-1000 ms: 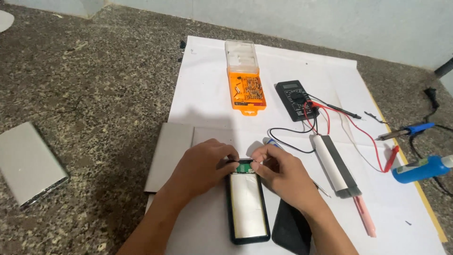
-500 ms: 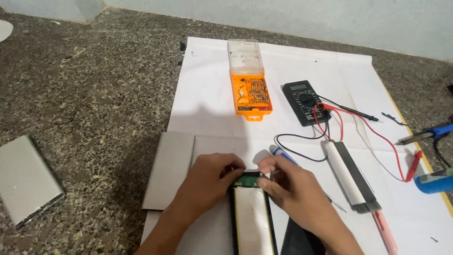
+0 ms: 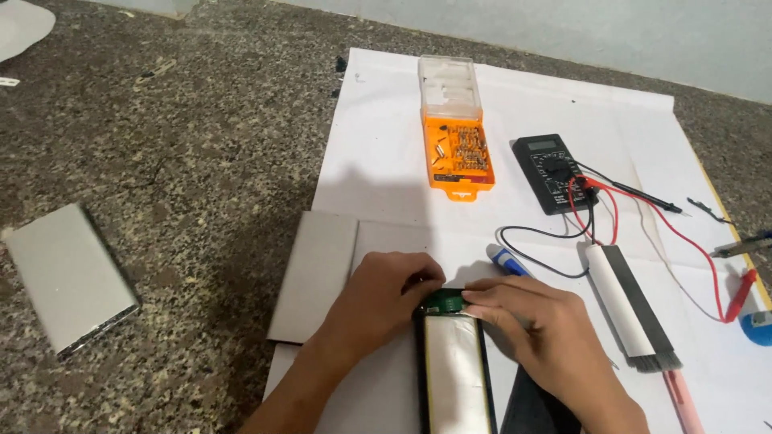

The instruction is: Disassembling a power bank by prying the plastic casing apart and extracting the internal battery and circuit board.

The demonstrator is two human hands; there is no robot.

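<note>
An opened power bank lies on the white paper, its black frame holding a pale flat battery cell. A small green circuit board sits at its top end. My left hand grips the top left corner by the board. From the right, my right hand lays its fingers across the top edge, fingertips touching the board. Both hands hold the device's upper end between them.
A grey panel lies left of my hands. An orange screwdriver-bit case, a black multimeter with red and black leads, a blue-capped pen, a brush and a silver casing lie around on the granite floor.
The camera has tilted down and closer, so everything sits lower and larger in view. My hands stay on the top end of the power bank, fingers shifting slightly over the green board.
</note>
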